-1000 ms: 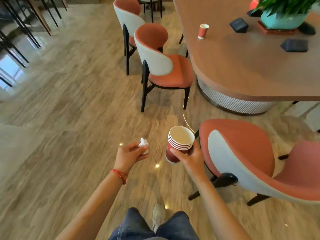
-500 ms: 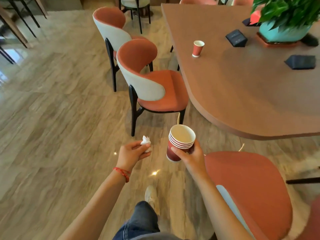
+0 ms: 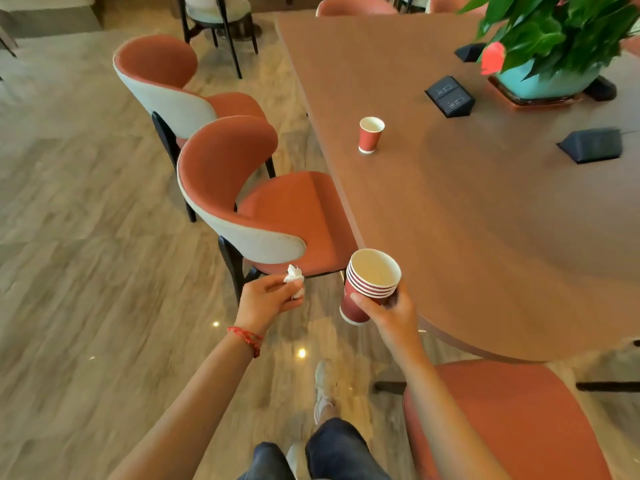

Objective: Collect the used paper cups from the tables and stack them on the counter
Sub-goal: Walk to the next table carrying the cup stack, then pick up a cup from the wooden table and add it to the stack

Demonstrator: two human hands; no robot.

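- Brown worktop (image 3: 485, 220) fills the view from twelve to three o'clock; its curved edge runs past an orange chair (image 3: 263, 209) at its nine o'clock side.
- Teal plant pot (image 3: 547, 81) sits at the far one o'clock.
- Right hand (image 3: 391, 313) has its fingers wrapped round a stack of red cups (image 3: 367, 285), the top one empty, just off the worktop edge.
- Single red cup (image 3: 371, 135) stands upright near the edge at twelve o'clock, apparently empty.
- Left hand (image 3: 266, 299) pinches a crumpled tissue (image 3: 294, 277).

Matt wood, cloth and paper over a glossy floor

The broad brown wood-look table (image 3: 485, 209) is matt; the terracotta cloth-covered chair (image 3: 291, 209) looks soft; the red paper cup (image 3: 370, 135) smooth; the streaked stone-look floor (image 3: 86, 271) glossy.
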